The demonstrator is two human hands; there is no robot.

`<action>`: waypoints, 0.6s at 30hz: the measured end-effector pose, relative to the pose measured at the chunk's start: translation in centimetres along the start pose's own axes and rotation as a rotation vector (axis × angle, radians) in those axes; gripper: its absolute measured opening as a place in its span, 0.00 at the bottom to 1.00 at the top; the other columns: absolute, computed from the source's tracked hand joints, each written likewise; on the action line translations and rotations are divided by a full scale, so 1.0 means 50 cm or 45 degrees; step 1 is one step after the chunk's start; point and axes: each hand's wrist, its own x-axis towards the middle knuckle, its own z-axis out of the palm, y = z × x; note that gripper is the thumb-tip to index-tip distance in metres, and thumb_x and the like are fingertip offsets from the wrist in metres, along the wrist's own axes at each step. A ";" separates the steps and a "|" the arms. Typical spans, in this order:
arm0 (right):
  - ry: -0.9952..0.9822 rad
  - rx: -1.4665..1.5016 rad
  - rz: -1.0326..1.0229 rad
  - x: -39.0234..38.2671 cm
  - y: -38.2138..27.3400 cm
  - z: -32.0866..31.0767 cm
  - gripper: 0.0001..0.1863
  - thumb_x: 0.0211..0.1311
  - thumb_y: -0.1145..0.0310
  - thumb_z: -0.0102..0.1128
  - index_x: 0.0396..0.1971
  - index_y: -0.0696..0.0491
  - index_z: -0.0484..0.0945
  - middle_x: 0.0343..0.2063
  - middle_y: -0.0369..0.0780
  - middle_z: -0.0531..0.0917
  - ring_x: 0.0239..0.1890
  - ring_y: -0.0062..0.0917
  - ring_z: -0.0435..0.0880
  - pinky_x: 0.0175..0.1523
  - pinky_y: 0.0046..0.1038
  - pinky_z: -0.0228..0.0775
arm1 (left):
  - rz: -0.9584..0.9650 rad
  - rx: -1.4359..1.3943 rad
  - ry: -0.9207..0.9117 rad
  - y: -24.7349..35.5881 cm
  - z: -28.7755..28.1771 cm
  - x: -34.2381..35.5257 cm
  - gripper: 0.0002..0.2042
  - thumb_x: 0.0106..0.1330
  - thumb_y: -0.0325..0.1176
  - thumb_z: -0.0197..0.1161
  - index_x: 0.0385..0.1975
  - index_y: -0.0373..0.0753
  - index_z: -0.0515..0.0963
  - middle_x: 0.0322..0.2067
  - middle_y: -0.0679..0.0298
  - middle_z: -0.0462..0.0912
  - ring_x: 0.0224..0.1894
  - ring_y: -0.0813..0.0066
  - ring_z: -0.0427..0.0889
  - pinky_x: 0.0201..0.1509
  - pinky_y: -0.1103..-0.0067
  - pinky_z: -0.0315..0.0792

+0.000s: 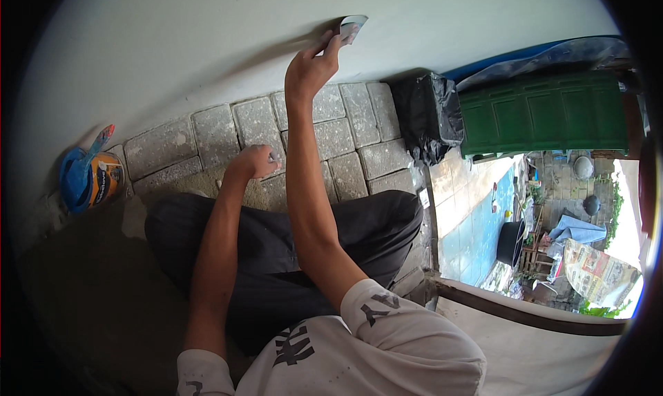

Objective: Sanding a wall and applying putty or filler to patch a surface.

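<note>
My right hand is raised to the pale wall, thumb and fingers pinching a thin, bent sheet with a light, shiny face. The sheet lies against or very close to the wall surface; its exact kind is not clear. Lower down, my left hand hovers over or rests by the grey paving blocks near my knee. Its fingers are curled in, with pale marks at the tips, and nothing shows in them.
At the far left stands a blue and orange can with a paint-smeared brush on it. A black plastic-wrapped box and a green panelled piece are to the right. Beyond lie blue tiles and a black tub.
</note>
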 end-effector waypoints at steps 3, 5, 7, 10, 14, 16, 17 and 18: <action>0.234 0.114 0.098 0.022 0.014 0.006 0.12 0.74 0.73 0.43 0.36 0.67 0.72 0.34 0.63 0.79 0.37 0.60 0.74 0.44 0.43 0.68 | -0.016 -0.060 -0.009 0.002 -0.003 0.007 0.22 0.59 0.50 0.65 0.44 0.40 0.80 0.41 0.47 0.84 0.48 0.50 0.82 0.54 0.64 0.74; 0.121 0.025 0.029 0.014 0.020 -0.014 0.12 0.74 0.72 0.43 0.36 0.67 0.72 0.34 0.62 0.79 0.36 0.60 0.74 0.44 0.43 0.68 | -0.029 -0.081 0.011 0.008 0.002 0.001 0.21 0.59 0.50 0.65 0.44 0.40 0.81 0.40 0.47 0.84 0.47 0.50 0.82 0.53 0.63 0.74; 0.027 -0.019 -0.031 0.003 0.016 -0.013 0.13 0.74 0.72 0.43 0.34 0.67 0.72 0.31 0.62 0.79 0.34 0.61 0.73 0.41 0.45 0.67 | -0.022 -0.040 0.010 0.004 -0.012 -0.001 0.21 0.59 0.51 0.65 0.44 0.40 0.81 0.40 0.47 0.84 0.47 0.50 0.82 0.53 0.63 0.74; 0.180 -0.025 -0.122 0.014 0.034 -0.014 0.13 0.74 0.72 0.44 0.34 0.67 0.71 0.28 0.61 0.79 0.32 0.62 0.73 0.38 0.45 0.67 | 0.026 -0.027 -0.001 0.024 -0.012 -0.005 0.21 0.60 0.51 0.65 0.44 0.40 0.81 0.40 0.48 0.84 0.47 0.49 0.82 0.53 0.63 0.74; -0.010 -0.100 -0.097 -0.002 0.033 -0.011 0.13 0.74 0.71 0.44 0.37 0.68 0.73 0.33 0.62 0.80 0.37 0.61 0.75 0.42 0.45 0.68 | 0.022 -0.083 -0.054 0.015 -0.025 0.003 0.21 0.60 0.50 0.64 0.44 0.39 0.81 0.40 0.49 0.84 0.47 0.49 0.82 0.53 0.63 0.74; 0.040 -0.050 0.061 -0.004 0.028 -0.014 0.15 0.74 0.70 0.44 0.39 0.68 0.74 0.37 0.63 0.80 0.41 0.61 0.75 0.46 0.45 0.67 | 0.024 -0.044 0.008 0.019 -0.009 -0.002 0.21 0.60 0.50 0.64 0.44 0.39 0.81 0.40 0.49 0.85 0.47 0.49 0.82 0.53 0.63 0.74; -0.022 -0.088 -0.018 -0.010 0.020 -0.018 0.15 0.74 0.69 0.44 0.38 0.68 0.74 0.39 0.64 0.79 0.44 0.61 0.74 0.48 0.45 0.65 | 0.016 -0.007 0.057 0.016 0.000 -0.013 0.21 0.61 0.50 0.64 0.43 0.39 0.81 0.39 0.49 0.85 0.46 0.50 0.83 0.53 0.63 0.74; -0.027 -0.089 -0.010 -0.011 0.012 -0.019 0.15 0.74 0.69 0.44 0.38 0.68 0.74 0.39 0.64 0.79 0.44 0.61 0.74 0.48 0.45 0.65 | 0.007 -0.009 0.052 0.012 -0.003 -0.014 0.21 0.61 0.50 0.64 0.43 0.39 0.81 0.39 0.49 0.85 0.46 0.50 0.83 0.53 0.63 0.74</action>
